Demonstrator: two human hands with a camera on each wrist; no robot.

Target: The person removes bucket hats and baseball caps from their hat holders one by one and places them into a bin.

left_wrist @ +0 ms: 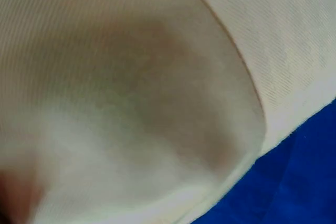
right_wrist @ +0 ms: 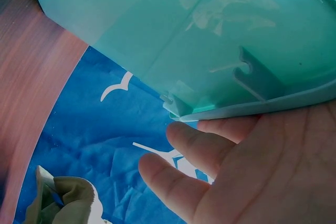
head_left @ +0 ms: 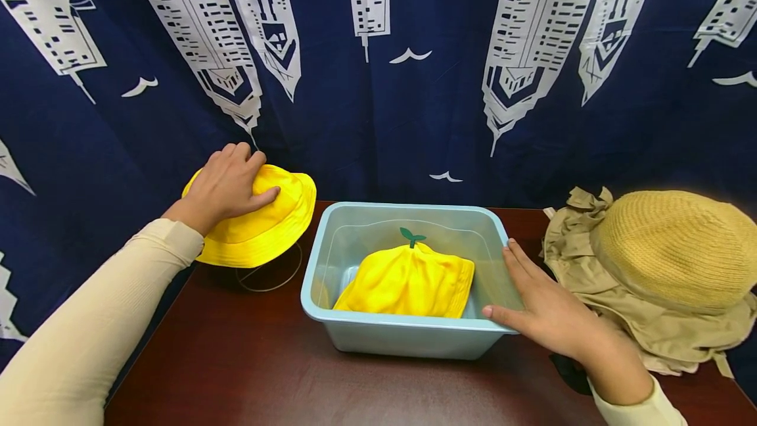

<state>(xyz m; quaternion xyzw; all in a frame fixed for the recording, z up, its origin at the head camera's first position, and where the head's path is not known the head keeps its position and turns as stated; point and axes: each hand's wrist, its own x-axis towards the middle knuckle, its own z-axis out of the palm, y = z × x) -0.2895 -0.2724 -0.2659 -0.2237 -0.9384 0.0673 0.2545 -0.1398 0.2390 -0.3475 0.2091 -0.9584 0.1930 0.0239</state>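
Note:
My left hand [head_left: 227,183] grips a yellow brimmed hat [head_left: 257,235] by its crown, the thumb across the near side and the fingers over the far side, their tips hidden. Beneath the tilted hat shows a thin wire ring [head_left: 269,289]. My right hand [head_left: 552,314] lies against the right end of a light blue plastic bin [head_left: 408,337], fingers straight along the outside of its rim, thumb over the front corner. A second yellow hat [head_left: 408,281], with a green sprout on top, lies inside the bin. Sleeve fabric [left_wrist: 126,103] fills most of the left wrist view.
At the right, a woven straw hat [head_left: 680,248] sits above a khaki hat [head_left: 579,268] with a ruffled brim. A navy cloth [head_left: 390,123] printed with white buildings hangs behind the dark reddish table [head_left: 248,360].

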